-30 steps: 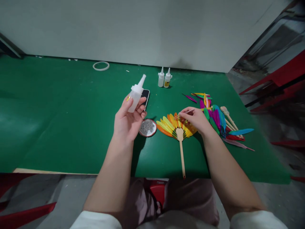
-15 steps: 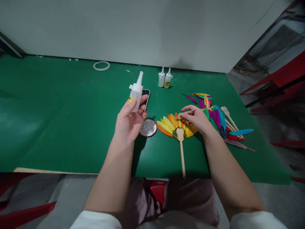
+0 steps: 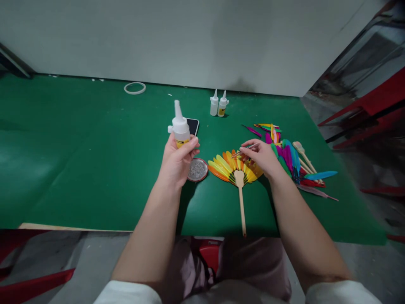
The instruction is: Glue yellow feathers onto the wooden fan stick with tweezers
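My left hand (image 3: 178, 162) is wrapped round a glue bottle (image 3: 181, 134), clear with a yellow label, its white nozzle pointing up. In my right hand (image 3: 260, 156) a pair of tweezers (image 3: 242, 151) is pinched, tips over the upper feathers of a fan. The feather fan (image 3: 239, 179) lies flat on the table, yellow and orange feathers spread round a pale wooden handle. Whether the tweezer tips hold anything is too small to tell. Left of the fan sits a round red-rimmed dish (image 3: 198, 169) of small shiny bits, partly behind my left hand.
Two more glue bottles (image 3: 218, 104) stand by the wall. A phone (image 3: 193, 126) lies behind my left hand. Loose coloured feathers (image 3: 289, 156) and wooden fan handles (image 3: 305, 157) are piled at right. A white ring (image 3: 134, 88) lies far back on the green table (image 3: 95, 169).
My left hand has turned and come down slightly to the left, so the bottle now stands more upright with its label facing me. My right hand has barely moved.
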`<state>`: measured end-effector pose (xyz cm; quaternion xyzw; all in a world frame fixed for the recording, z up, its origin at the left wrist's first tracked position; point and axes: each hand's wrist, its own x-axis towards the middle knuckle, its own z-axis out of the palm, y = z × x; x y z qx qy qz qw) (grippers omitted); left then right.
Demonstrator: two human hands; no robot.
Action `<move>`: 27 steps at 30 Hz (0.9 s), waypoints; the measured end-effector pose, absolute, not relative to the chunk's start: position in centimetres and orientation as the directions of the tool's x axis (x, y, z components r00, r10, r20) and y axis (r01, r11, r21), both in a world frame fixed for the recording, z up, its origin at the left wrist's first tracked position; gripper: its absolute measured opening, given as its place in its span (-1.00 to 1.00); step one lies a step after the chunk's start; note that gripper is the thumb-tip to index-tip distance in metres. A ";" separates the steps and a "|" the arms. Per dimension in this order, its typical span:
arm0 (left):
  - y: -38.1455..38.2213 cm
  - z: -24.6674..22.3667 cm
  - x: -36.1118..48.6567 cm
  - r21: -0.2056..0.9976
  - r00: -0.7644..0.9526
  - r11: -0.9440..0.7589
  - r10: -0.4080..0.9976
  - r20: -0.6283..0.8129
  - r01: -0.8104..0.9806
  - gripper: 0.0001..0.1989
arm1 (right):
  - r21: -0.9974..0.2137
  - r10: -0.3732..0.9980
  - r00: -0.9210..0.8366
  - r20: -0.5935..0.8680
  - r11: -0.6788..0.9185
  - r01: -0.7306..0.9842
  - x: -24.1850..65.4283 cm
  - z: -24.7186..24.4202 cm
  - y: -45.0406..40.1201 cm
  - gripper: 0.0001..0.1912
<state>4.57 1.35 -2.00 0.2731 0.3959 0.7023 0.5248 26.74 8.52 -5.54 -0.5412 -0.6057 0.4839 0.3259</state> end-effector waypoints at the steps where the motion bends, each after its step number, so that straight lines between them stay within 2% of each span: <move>1: 1.4 -2.2 4.7 0.866 -0.325 -0.143 0.946 -0.023 -0.479 -0.72 | -0.939 0.971 -0.195 -0.138 -0.066 0.339 26.7 -5.5 8.5 -0.71; 4: 1.8 -2.7 5.3 0.952 -0.366 -0.134 0.930 0.025 -0.276 -0.80 | -0.945 0.968 -0.195 -0.155 -0.088 0.316 26.6 -5.6 8.5 -0.71; 6: 2.2 -3.0 6.0 0.985 -0.320 -0.092 0.947 0.041 -0.144 -0.81 | -0.950 0.970 -0.186 -0.156 -0.096 0.299 26.7 -5.7 8.5 -0.70; 12: 3.8 -4.6 8.6 0.996 -0.122 0.052 0.991 -0.060 -0.065 -0.71 | -0.950 0.971 -0.195 -0.138 -0.075 0.302 26.7 -5.7 8.6 -0.69; 15: 4.0 -5.5 9.1 0.990 -0.068 0.019 0.998 -0.009 0.139 -0.68 | -0.951 0.971 -0.204 -0.124 -0.058 0.303 26.6 -5.6 8.6 -0.70; 18: 3.8 -5.9 9.1 0.936 -0.049 -0.029 0.998 0.049 0.352 -0.71 | -0.950 0.974 -0.211 -0.086 -0.017 0.311 26.5 -5.6 8.6 -0.73; 23: 3.7 -5.9 8.9 0.809 0.025 -0.119 0.991 0.128 0.575 -0.69 | -0.938 0.980 -0.197 -0.009 0.060 0.340 26.6 -5.7 8.7 -0.73; 27: 3.4 -5.6 8.8 0.483 0.217 -0.277 0.960 0.178 0.831 -0.69 | -0.927 0.983 -0.182 0.000 0.069 0.369 26.7 -5.8 8.7 -0.76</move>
